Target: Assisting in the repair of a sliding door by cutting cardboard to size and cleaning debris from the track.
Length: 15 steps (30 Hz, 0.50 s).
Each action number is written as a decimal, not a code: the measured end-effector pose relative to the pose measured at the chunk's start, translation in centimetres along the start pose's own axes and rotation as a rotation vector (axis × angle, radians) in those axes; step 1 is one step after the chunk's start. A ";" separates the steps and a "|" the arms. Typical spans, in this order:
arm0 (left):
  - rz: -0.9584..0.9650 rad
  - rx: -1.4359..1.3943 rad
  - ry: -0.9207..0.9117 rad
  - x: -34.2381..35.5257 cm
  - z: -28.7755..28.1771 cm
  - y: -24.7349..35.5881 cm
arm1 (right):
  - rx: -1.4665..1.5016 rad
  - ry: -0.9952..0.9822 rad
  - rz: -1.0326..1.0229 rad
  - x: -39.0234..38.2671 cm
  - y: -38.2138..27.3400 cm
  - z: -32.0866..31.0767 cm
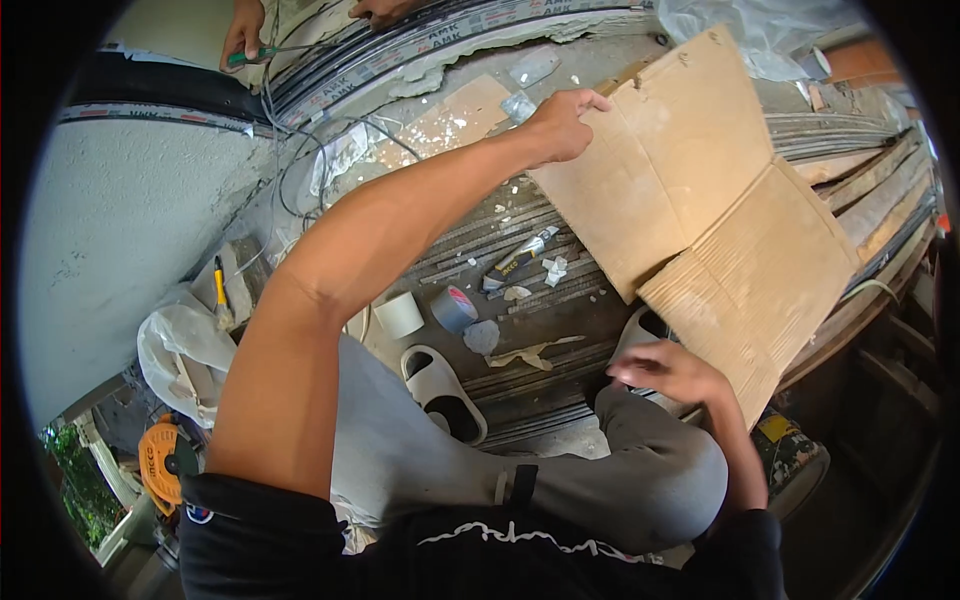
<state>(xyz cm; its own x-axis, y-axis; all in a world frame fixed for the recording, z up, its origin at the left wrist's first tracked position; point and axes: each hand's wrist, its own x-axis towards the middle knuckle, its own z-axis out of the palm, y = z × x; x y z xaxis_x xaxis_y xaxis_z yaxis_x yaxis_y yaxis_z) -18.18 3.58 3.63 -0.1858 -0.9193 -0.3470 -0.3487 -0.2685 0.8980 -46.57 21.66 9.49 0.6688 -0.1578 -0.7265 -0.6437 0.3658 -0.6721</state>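
Below the left grip (562, 125) lies a utility knife (519, 259), and the cardboard (705, 150), spread to that grip's right, could swing down onto it if the single edge contact slips. The left grip reaches far forward, index finger extended over the cardboard's edge, others curled, whether clamped I cannot tell; the right grip (670, 370), fingers pointing left near the lower flap, hangs loosely half-open, apparently empty.

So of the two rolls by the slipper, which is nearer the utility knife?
The grey roll, on the right of the pair; the white roll lies farther left, away from the utility knife.
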 end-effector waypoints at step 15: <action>-0.073 -0.353 -0.159 -5.1 1.1 -0.4 | 0.151 1.060 0.438 29.5 2.3 5.6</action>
<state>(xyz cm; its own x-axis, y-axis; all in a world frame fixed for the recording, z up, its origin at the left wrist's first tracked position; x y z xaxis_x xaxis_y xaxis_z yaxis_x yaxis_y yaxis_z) -18.14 8.69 4.75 -0.3222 -0.8452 -0.4263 -0.0337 -0.4398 0.8975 -26.25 22.96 -12.68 -0.2941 -0.6544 -0.6966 -0.6447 0.6739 -0.3609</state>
